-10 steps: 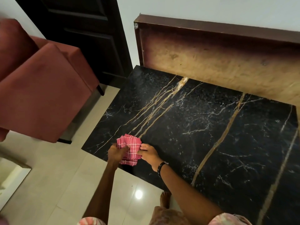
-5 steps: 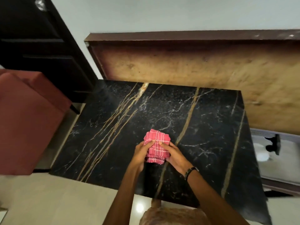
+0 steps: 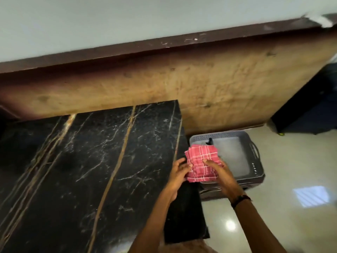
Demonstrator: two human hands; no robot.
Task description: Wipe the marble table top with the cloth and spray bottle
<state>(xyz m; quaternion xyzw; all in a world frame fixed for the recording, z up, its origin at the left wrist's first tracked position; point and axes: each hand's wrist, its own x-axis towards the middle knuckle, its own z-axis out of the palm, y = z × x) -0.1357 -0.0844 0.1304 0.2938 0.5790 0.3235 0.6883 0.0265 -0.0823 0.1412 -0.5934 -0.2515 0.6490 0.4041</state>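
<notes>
The black marble table top point(image 3: 91, 170) with gold and white veins fills the left and middle. A folded pink checked cloth point(image 3: 199, 157) is held just past the table's right edge, over the near left corner of a grey basket. My left hand point(image 3: 179, 172) grips its left side and my right hand point(image 3: 218, 170) grips its right side. A dark nozzle-like part point(image 3: 209, 141) shows inside the basket behind the cloth; I cannot tell whether it is the spray bottle.
A grey plastic basket point(image 3: 255, 157) with handles stands on the tiled floor right of the table. A tall wooden panel point(image 3: 182, 84) leans against the wall behind. A dark object point(image 3: 313, 110) stands at far right.
Both hands carried the folded cloth rightward across the marble top, from its left front edge to beyond its right edge over the basket. The view swung right with them.
</notes>
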